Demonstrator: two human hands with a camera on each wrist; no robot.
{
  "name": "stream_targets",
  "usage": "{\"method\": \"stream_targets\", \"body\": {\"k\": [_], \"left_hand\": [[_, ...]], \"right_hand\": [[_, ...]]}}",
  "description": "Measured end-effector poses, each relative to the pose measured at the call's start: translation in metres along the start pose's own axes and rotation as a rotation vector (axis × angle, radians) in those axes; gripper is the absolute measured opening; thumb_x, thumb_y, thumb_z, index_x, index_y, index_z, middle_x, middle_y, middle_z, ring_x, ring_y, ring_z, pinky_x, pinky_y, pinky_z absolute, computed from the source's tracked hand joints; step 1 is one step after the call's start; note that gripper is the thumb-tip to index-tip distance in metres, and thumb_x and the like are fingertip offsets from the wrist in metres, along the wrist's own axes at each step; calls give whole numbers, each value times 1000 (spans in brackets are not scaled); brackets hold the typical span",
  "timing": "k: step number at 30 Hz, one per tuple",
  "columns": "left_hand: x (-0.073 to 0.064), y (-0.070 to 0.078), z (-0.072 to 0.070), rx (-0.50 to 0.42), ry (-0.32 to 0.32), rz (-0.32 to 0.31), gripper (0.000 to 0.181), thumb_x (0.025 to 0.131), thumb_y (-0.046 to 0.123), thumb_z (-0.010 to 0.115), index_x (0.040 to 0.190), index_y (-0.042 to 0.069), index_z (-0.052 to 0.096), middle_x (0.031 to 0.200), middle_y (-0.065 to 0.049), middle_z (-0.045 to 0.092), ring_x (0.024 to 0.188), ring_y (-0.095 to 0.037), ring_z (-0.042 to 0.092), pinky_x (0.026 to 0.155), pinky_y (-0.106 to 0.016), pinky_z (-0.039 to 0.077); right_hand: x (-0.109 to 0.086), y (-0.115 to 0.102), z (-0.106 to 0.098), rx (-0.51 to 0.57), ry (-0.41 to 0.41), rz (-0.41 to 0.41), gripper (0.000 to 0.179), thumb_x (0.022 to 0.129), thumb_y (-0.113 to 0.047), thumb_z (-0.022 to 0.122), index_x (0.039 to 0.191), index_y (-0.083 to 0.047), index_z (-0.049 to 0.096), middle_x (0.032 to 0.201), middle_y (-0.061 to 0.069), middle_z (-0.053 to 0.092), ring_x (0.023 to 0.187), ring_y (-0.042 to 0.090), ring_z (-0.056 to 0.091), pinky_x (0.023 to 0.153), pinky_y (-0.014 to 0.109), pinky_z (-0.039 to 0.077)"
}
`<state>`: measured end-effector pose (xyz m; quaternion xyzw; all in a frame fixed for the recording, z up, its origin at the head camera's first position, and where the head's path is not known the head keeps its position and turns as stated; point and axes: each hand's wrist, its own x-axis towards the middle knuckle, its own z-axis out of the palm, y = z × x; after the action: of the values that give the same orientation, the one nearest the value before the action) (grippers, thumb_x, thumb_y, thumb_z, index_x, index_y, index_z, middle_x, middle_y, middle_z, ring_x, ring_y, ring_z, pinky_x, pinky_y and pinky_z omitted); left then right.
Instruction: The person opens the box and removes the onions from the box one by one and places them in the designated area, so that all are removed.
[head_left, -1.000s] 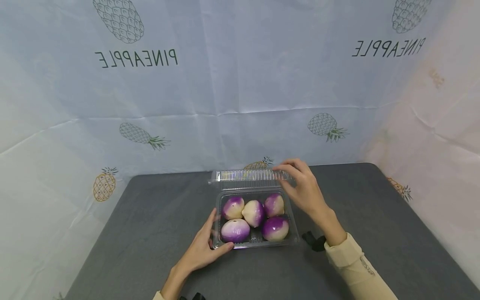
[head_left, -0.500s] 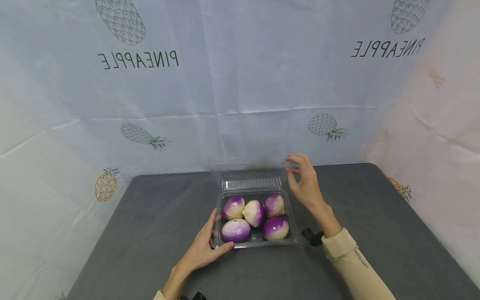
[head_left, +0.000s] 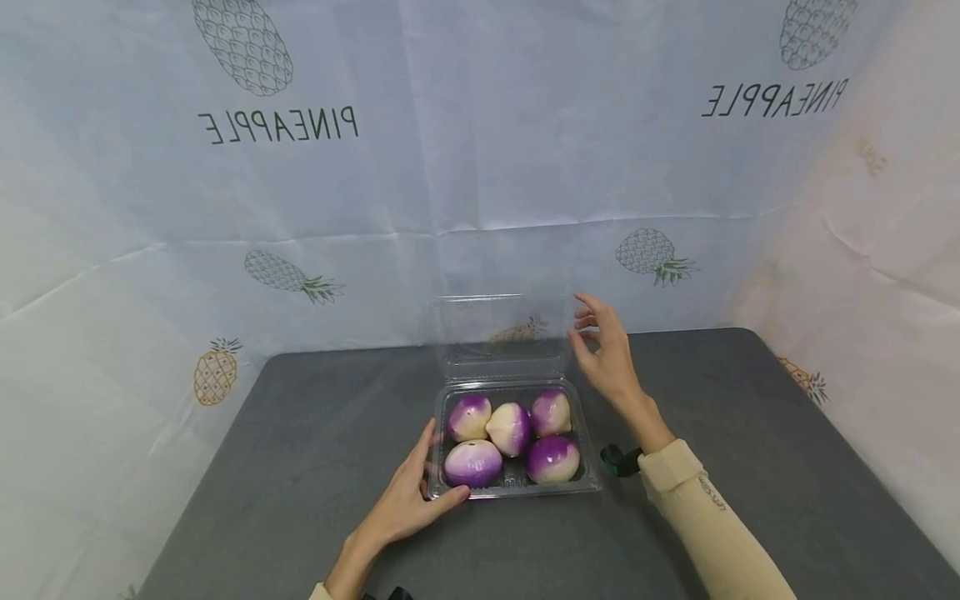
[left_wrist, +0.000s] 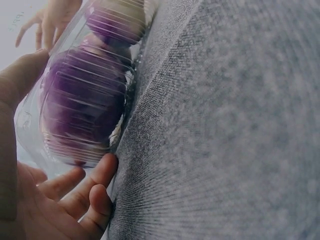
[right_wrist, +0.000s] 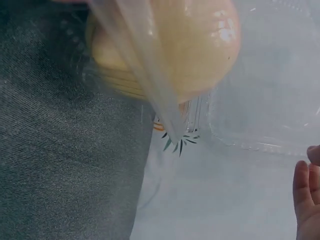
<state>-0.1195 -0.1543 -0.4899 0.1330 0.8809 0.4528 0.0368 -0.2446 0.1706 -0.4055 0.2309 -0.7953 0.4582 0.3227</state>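
Observation:
A clear plastic clamshell box (head_left: 517,493) holds several purple-and-white turnips (head_left: 472,463). Its see-through lid (head_left: 506,367) stands raised at the back. My left hand (head_left: 401,500) grips the box's front left corner; in the left wrist view, the thumb lies along the upper edge while the fingertips (left_wrist: 106,167) touch the lower side. Beside the lid's right edge is my right hand (head_left: 609,358), fingers loosely bent with nothing between them. The right wrist view places that hand close to the lid's corner (right_wrist: 265,145); whether they touch I cannot tell.
The box rests on a dark grey table (head_left: 315,433). Behind it hangs a pale cloth (head_left: 510,167) printed with pineapples and mirrored lettering. A dark wrist strap (head_left: 618,460) shows by the right sleeve (head_left: 697,500).
The lid has swung further back, from low over the rear rim to nearly upright. My right hand rose with its edge and now holds nothing visible. The left hand stayed on the box.

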Motion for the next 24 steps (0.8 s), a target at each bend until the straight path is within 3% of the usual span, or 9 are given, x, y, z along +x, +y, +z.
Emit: {"method": "stream_targets", "body": {"k": [4,9,18,24], "left_hand": [[0,0,-1,7,-2,-2,112,83,39,82,165,11,11,156,-13,48,89,2,57,65,-20,46],[-1,0,-1,15,-11,-10,113,83,40,82,165,9,11,156,-13,47,89,2,56,65,-20,47],[-5,4,-1,27,-27,8,112,83,40,83,164,6,13,154,-15,48,93,0,58,66,-20,47],[-9,8,-1,49,-55,2,112,83,42,82,163,5,13,155,-17,46,99,-5,58,66,-20,47]], "right_hand": [[5,5,1,6,-55,65,69,91,13,66,153,-5,42,114,27,58,98,40,64,87,54,57],[9,12,3,0,-131,151,78,92,10,64,160,-10,32,124,27,58,99,39,65,81,54,57],[4,27,9,-70,-295,230,89,88,15,62,164,-7,21,132,28,45,95,29,53,72,29,51],[-1,33,10,-81,-316,262,87,88,14,62,163,-3,21,132,28,46,93,28,55,74,31,52]]}}
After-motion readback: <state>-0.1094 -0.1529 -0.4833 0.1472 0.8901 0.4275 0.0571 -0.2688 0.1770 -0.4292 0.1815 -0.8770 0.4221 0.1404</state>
